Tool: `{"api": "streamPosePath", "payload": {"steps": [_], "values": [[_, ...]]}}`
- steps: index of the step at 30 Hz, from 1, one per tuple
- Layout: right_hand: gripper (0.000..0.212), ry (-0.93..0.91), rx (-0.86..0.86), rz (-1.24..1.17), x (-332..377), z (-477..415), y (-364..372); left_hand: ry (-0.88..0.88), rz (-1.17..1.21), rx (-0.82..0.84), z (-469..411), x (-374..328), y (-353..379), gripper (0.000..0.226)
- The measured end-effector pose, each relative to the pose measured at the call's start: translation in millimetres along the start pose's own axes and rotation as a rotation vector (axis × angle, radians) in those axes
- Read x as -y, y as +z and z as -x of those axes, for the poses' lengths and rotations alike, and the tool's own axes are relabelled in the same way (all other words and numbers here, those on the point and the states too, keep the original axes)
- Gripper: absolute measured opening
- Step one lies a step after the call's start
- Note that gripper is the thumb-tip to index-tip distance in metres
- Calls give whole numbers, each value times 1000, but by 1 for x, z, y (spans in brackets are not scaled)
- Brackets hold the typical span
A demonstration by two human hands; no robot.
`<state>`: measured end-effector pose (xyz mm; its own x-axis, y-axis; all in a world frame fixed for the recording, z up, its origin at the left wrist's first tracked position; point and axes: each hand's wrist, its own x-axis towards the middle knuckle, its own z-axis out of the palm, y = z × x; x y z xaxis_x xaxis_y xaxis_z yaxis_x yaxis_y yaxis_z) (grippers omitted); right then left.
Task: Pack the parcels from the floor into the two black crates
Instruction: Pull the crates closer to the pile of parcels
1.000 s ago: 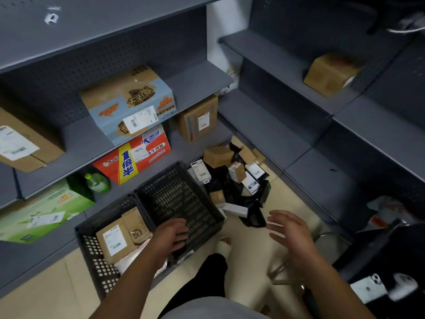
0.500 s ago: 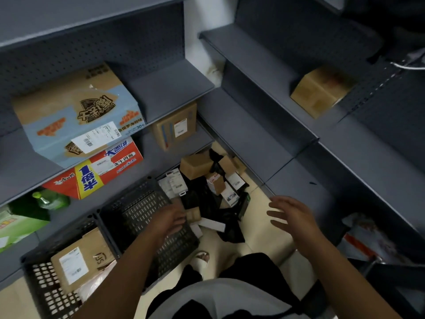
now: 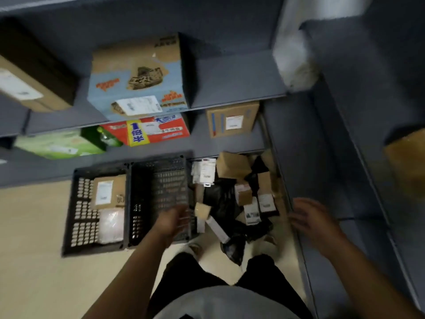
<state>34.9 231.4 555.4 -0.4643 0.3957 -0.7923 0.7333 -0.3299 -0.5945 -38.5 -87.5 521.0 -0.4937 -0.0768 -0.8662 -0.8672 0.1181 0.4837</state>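
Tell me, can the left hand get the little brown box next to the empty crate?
Probably yes. The left hand is open and empty, close beside the little brown box, which lies on top of the parcel pile with nothing covering it.

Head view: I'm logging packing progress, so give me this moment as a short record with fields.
left crate: holds a labelled cardboard box and a pale bag
right crate: no parcels visible inside
floor pile: small boxes and black bags, right of the crates
left hand: empty, over right crate's near right corner
right hand: open, empty, right of the pile
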Motion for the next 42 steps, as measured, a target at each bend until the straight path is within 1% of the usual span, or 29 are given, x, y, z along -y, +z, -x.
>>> {"api": "streamPosePath", "payload": {"steps": [2,4,8,11,13,15,17,19,21,23,26,27,28,30,31,33,36,39,42], "values": [[16,19,36,73,16,-23,-10,-23,50,-22,16,8,20,16],[13,23,102,163,27,-46,-12,-16,78,-46,25,14,37,14],[17,34,178,263,33,-87,5,-46,144,-64,27,26,55,27],[22,54,191,274,28,-103,26,-84,122,-68,12,29,59,29],[20,78,193,250,19,-116,40,-88,91,-93,-15,28,64,33],[16,113,149,206,6,-135,51,-81,35,-127,-60,28,74,40],[13,133,120,190,-13,-160,58,-77,-56,-120,-114,27,85,45],[8,158,80,173,-34,-192,63,-78,-145,-41,-178,29,99,44],[8,179,36,168,-58,-228,66,-84,-182,24,-246,35,116,42],[8,183,7,167,-82,-268,70,-45,-167,42,-312,43,133,35],[9,192,-2,142,-118,-328,77,45,-149,17,-411,56,160,14],[9,199,3,131,-129,-346,78,49,-109,-7,-441,58,169,22],[10,208,7,123,-140,-363,79,36,-67,-15,-469,60,176,36],[11,213,9,96,-160,-391,78,23,4,5,-519,59,189,72],[11,215,4,76,-170,-403,76,22,36,8,-541,57,196,87],[10,204,-30,61,-189,-419,66,23,79,-19,-579,53,209,107],[13,169,-57,110,-209,-436,48,27,83,-55,-616,49,224,116],[13,169,-101,74,-214,-445,33,29,53,-68,-625,49,234,109],[12,175,-136,31,-203,-439,27,78,72,-122,-603,51,233,102]]}}
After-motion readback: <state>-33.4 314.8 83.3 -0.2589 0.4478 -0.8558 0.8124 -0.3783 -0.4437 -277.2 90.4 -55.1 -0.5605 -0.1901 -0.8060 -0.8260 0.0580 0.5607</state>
